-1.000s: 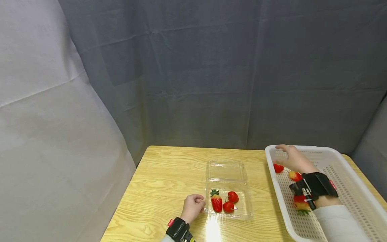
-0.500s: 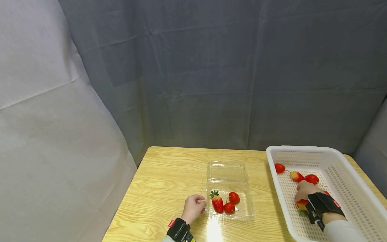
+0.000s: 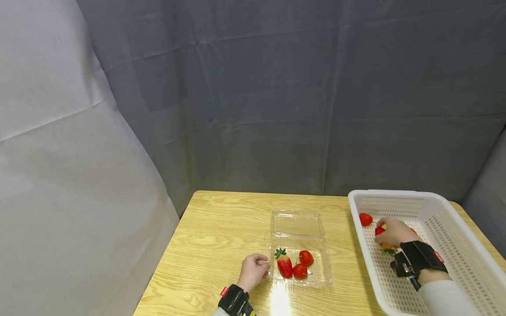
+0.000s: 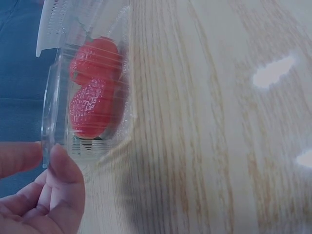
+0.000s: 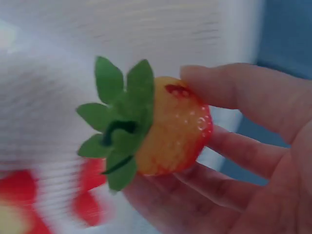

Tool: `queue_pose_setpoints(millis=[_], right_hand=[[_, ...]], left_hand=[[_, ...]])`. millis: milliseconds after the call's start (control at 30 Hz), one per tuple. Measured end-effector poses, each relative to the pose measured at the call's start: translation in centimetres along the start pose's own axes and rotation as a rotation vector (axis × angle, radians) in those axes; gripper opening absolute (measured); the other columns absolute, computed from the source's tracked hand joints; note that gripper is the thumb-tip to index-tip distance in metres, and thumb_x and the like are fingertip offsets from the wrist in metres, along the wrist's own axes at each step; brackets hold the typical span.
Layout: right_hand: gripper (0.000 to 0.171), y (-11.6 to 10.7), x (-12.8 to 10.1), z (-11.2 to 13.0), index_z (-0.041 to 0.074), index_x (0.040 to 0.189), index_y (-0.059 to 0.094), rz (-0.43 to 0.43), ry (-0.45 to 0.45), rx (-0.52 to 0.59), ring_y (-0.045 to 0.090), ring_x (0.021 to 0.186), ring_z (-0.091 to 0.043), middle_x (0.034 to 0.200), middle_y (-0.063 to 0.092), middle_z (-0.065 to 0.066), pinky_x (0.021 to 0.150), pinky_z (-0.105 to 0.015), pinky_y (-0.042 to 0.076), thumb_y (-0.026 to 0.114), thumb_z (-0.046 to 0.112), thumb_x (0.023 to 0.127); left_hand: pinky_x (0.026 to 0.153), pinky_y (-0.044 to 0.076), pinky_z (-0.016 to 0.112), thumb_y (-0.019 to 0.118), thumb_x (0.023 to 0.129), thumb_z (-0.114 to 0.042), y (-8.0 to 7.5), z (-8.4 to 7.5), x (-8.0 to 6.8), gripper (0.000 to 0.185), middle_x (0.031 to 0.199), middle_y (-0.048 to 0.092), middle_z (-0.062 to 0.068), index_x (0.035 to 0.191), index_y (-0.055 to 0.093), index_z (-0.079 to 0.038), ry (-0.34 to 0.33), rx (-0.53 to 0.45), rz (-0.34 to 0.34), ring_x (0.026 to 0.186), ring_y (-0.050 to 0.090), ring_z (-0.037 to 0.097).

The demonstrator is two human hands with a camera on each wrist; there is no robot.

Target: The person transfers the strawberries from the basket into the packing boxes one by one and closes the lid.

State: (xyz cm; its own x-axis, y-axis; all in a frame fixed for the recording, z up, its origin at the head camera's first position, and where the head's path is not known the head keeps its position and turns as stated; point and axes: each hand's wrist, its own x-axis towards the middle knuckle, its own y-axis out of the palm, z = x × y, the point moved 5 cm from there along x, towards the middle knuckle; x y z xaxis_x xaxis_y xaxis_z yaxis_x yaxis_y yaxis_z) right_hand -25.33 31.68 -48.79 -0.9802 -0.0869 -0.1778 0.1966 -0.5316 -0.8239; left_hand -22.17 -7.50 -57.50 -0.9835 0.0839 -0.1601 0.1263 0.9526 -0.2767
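Note:
In the head view, my right hand (image 3: 395, 232) is inside the white basket, thumb and fingers gripping a strawberry (image 5: 173, 129). Yellow and red, with green leaves, the strawberry faces the right wrist camera leaf end first. My left hand (image 3: 252, 268) pinches the left edge of a clear plastic clamshell box (image 3: 326, 267) between thumb and index finger. The box lies with its lid (image 3: 298, 224) folded back. Inside it are a strawberry (image 3: 284, 266) with a leafy top and two round red fruits (image 3: 305, 257) with thin stems.
The white perforated basket (image 3: 367, 272) stands at the table's right side, with high walls. A red fruit (image 3: 365, 219) lies in its far left corner; others are partly hidden under my right hand. Grey cloth (image 3: 257, 109) hangs behind the wooden table (image 3: 221, 219).
My right hand came down among the fruit in the basket, took hold of a strawberry, and has shifted left and away with it. My left hand stays at the box edge.

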Motion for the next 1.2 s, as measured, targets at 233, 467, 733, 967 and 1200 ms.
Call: queue_pose_setpoints(millis=[233,467,733,967,1200], right_hand=[[0.05,-2.1,0.3,10.8,-0.007,0.117,0.051,-0.106,-0.305,0.092,0.057,0.082,-0.029,0.096,0.058,-0.021,0.06,-0.03,0.051,0.072,0.009,0.075],[0.045,4.0,1.2,15.6,-0.001,0.114,0.056,0.039,-0.488,0.069,0.056,0.087,-0.024,0.1,0.059,-0.011,0.068,-0.032,0.053,0.074,0.006,0.073],[0.042,12.3,2.5,16.7,0.001,0.109,0.06,0.18,-0.494,-0.066,0.053,0.08,-0.019,0.096,0.058,-0.007,0.067,-0.031,0.052,0.075,0.004,0.071],[0.037,16.3,3.0,16.6,0.001,0.099,0.065,0.181,-0.504,-0.275,0.056,0.078,-0.021,0.086,0.059,-0.006,0.072,-0.033,0.051,0.078,0.0,0.065],[0.036,17.3,3.2,16.0,0.002,0.096,0.065,0.209,-0.496,-0.302,0.057,0.078,-0.02,0.087,0.062,-0.007,0.072,-0.031,0.051,0.077,-0.002,0.062]], left_hand=[[0.051,0.056,0.032,0.062,0.079,0.003,0.1,-0.3,-0.1,0.015,0.066,0.053,0.003,0.092,0.062,0.01,-0.001,-0.005,0.0,0.053,0.059,0.014],[0.05,0.056,0.03,0.062,0.079,0.003,0.4,-0.1,0.1,0.014,0.065,0.054,0.004,0.092,0.062,0.009,0.008,-0.007,0.003,0.052,0.058,0.012],[0.049,0.055,0.028,0.062,0.079,0.002,0.4,-0.2,0.0,0.014,0.065,0.054,0.004,0.092,0.062,0.009,0.005,-0.006,0.003,0.051,0.057,0.011],[0.049,0.055,0.026,0.062,0.079,0.003,0.6,-0.4,-0.1,0.015,0.066,0.052,0.003,0.092,0.062,0.01,0.022,-0.019,-0.003,0.052,0.058,0.011],[0.049,0.055,0.027,0.061,0.079,0.003,0.6,-0.4,0.0,0.016,0.066,0.052,0.003,0.093,0.062,0.011,0.028,-0.014,0.0,0.052,0.059,0.013]])
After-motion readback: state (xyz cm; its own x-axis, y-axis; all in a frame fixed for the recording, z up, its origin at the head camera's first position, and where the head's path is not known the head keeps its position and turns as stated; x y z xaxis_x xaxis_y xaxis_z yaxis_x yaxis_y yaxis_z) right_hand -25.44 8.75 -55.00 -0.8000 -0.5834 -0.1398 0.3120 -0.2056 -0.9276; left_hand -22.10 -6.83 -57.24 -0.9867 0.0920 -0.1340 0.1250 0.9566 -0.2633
